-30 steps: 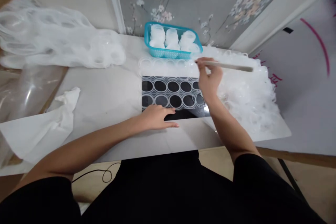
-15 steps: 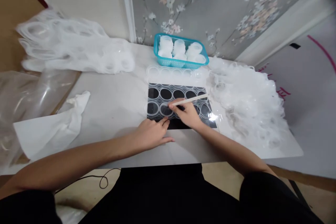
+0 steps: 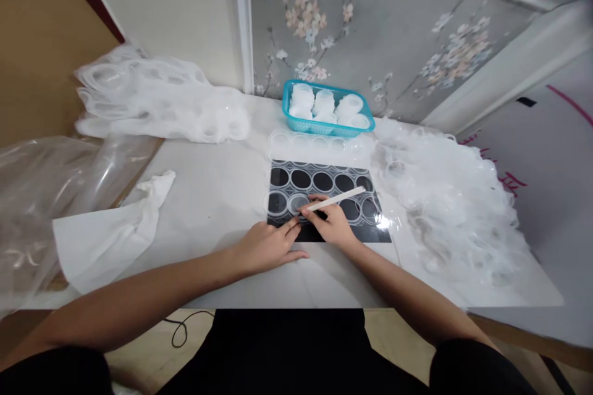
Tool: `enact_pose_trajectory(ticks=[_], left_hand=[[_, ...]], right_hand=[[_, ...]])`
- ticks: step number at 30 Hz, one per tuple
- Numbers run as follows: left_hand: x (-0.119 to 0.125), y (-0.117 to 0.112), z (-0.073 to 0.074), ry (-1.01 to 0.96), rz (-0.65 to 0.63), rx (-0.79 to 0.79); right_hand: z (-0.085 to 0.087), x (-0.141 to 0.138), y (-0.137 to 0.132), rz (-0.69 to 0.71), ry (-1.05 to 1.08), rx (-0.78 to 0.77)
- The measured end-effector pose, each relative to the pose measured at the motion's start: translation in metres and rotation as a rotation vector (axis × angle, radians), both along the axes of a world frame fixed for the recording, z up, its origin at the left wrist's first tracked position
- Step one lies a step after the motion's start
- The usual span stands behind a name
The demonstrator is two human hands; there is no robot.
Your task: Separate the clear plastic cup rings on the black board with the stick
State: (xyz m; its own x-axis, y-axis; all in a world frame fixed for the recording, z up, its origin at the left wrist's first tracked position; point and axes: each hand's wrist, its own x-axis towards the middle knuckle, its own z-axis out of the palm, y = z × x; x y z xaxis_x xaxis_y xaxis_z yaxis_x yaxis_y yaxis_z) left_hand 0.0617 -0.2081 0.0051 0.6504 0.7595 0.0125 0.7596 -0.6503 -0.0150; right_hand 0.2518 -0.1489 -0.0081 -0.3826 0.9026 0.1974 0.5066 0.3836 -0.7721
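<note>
1. The right hand pinches a thin pale stick, whose tip rests against one ring near the left front of the black mat.
2. The left hand lies flat and open, its fingers pressing the mat's near edge, just beside the right.
3. A clear sheet of rings covers the mat on the white surface.
4. Behind the mat stands a blue basket of white cups. Right of the mat lies a heap of clear plastic, and well to its left a crumpled white cloth.

right hand pinching a pale stick over ringed black sheet, left hand pressing flat beside it
</note>
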Motion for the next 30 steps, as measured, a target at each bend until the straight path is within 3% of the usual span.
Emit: enact_pose_trajectory(ticks=[4,10,13,15,18,20,21,26,30], left_hand=[[0.001,0.000,-0.001,-0.014,0.005,-0.013],[0.000,0.001,0.001,-0.110,0.054,-0.090],[0.000,0.002,0.004,-0.143,0.067,-0.156],[0.000,0.003,0.006,-0.156,0.080,-0.195],[-0.002,0.003,0.007,-0.181,0.093,-0.237],[-0.004,0.000,0.006,-0.204,0.080,-0.224],[-0.004,-0.002,0.006,-0.208,0.074,-0.202],[-0.003,-0.017,0.008,-0.069,0.164,-0.056],[-0.002,-0.024,0.011,-0.007,0.198,-0.029]], right_hand=[[-0.002,0.002,-0.002,0.032,-0.047,0.093],[-0.009,0.003,-0.022,0.165,-0.325,0.567],[-0.005,0.006,-0.013,0.220,-0.423,0.669],[0.006,0.011,0.008,0.147,-0.458,0.697],[0.031,0.011,0.046,-0.220,-0.305,0.734],[0.043,0.002,0.061,-0.355,-0.116,0.694],[0.045,-0.005,0.062,-0.314,-0.043,0.646],[0.020,-0.035,0.037,0.214,0.067,0.228],[0.003,-0.037,0.025,0.296,0.096,-0.005]])
